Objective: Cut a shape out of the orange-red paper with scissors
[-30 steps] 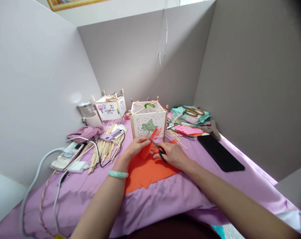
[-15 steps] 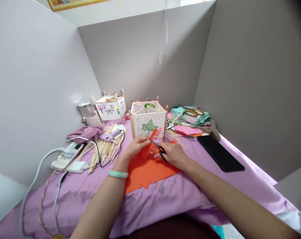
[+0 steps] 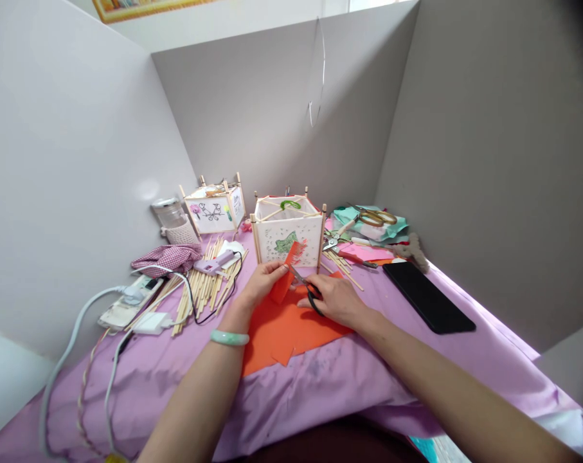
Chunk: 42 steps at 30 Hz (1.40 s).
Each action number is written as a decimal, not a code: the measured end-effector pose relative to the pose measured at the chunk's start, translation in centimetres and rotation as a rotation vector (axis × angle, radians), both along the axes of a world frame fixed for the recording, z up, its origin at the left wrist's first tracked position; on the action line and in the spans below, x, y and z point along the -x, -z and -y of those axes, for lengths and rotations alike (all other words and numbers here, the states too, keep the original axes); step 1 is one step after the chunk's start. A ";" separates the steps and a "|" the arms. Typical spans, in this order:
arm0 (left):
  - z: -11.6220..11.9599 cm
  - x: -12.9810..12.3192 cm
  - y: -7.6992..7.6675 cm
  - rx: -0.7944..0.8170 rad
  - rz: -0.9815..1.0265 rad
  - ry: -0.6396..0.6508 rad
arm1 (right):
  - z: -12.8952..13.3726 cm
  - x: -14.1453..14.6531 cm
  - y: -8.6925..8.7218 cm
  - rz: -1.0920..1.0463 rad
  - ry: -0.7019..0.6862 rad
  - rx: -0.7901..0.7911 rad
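Between thumb and fingers, my left hand [image 3: 266, 280] pinches a strip of orange paper [image 3: 282, 286] whose upper end is cut into a fringe. My right hand [image 3: 337, 299] grips black-handled scissors [image 3: 313, 297], the blades pointing up and left at the strip's right edge. Whether the blades are fully closed is too small to tell. Under both hands a larger orange sheet [image 3: 291, 334] lies on the purple cloth, with a notch in its front edge. Just behind stands a square lantern [image 3: 272, 238] of sticks and white panels, a green leaf drawn on its front, partly hidden by the strip.
Wooden sticks [image 3: 202, 289] and a lilac glue gun [image 3: 216, 262] lie left, near a power strip [image 3: 127, 308] and cables. A second lantern [image 3: 209, 215] stands behind. At right are a black phone [image 3: 429, 297], pliers [image 3: 337, 238] and large gold-handled scissors [image 3: 375, 217].
The orange strip has tilted and shifted slightly left in my left hand. The scissors have moved a little along its right edge; the larger sheet lies as before.
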<state>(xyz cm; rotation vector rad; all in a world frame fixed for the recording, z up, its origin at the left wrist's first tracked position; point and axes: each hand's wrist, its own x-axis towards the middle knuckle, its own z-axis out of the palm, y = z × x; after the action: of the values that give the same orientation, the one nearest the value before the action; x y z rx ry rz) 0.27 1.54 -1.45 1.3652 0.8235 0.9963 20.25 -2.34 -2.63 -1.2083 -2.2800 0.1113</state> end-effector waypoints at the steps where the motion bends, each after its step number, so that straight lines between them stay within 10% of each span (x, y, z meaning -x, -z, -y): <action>1: 0.0 0.0 0.0 0.003 0.001 -0.008 | 0.0 0.0 0.0 0.002 0.003 -0.002; 42: 0.3 -0.2 -0.5 0.062 0.023 0.005 | -0.3 0.0 0.3 0.027 0.003 -0.008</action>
<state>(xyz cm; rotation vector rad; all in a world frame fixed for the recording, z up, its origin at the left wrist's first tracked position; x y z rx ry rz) 0.48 1.19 -0.95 1.3001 0.8263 0.9733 20.25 -2.04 -2.95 -1.2159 -2.2999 0.0858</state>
